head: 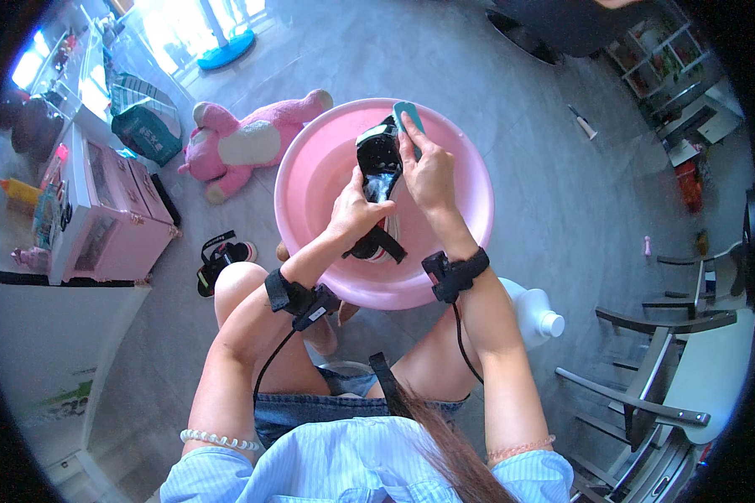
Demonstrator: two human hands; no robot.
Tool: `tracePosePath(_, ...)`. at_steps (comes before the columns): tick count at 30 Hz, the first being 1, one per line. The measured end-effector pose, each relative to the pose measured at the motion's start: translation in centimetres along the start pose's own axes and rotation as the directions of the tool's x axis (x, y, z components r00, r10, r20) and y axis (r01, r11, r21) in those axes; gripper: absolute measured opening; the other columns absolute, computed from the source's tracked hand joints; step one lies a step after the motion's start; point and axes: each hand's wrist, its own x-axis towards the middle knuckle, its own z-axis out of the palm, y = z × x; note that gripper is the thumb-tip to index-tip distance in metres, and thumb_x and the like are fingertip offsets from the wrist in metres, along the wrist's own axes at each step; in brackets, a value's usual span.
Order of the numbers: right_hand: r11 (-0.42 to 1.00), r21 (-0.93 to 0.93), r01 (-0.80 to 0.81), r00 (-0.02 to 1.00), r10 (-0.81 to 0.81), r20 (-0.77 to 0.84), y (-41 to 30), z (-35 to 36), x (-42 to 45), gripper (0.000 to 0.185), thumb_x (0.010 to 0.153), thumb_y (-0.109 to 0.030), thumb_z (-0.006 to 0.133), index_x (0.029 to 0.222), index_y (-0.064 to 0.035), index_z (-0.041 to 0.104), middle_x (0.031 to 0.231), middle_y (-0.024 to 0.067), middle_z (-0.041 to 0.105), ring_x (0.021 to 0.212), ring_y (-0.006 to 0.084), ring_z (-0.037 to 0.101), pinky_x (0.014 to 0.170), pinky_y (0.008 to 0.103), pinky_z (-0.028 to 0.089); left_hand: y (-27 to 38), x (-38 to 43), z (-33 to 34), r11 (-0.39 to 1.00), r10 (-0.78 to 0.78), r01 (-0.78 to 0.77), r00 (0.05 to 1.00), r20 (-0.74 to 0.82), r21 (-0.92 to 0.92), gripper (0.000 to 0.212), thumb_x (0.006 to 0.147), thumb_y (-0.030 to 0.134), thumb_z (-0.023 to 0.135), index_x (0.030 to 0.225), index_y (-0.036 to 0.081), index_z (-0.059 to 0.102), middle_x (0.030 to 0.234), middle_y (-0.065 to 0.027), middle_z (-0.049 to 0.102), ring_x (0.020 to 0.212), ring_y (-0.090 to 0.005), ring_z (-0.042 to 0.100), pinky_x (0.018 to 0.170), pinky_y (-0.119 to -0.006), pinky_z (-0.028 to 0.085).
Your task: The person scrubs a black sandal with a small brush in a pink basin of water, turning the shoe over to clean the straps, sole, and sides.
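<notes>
A pink plastic basin (302,245) stands on the floor in front of me. Over it, my left hand (357,212) grips a black sandal (377,157) with a pale sole, thumb across its footbed, where whitish suds show. My right hand (426,173) holds a teal scrubbing brush (408,114) against the sandal's far right edge; the bristles are hidden. Loose black straps (387,242) hang at the sandal's near end, inside the basin.
Left of the basin lie a pink plush bear (248,141) and another black sandal (223,261). A white plastic bottle (531,317) stands by my right forearm. A pink drawer cabinet (116,239) is at left, dark-framed chairs (654,377) at right, a white-handled tool (584,124) farther off.
</notes>
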Motion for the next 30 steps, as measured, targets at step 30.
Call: tracePosePath(30, 0.787, 0.577, -0.219, 0.938, 0.005, 0.348, 0.7, 0.6, -3.7, 0.076, 0.071, -0.023, 0.078, 0.135, -0.0061, 0.040, 0.114, 0.0096, 0.060, 0.096, 0.0120, 0.058, 0.083, 0.0262, 0.048, 1.9, 2.7, -4.2, 0.586, -0.145, 0.309, 0.950, 0.278, -0.749, 0.032, 0.089, 0.027, 0.055, 0.107, 0.001, 0.056, 0.089, -0.0092, 0.063, 0.081, -0.0151, 0.062, 0.073, -0.030, 0.051)
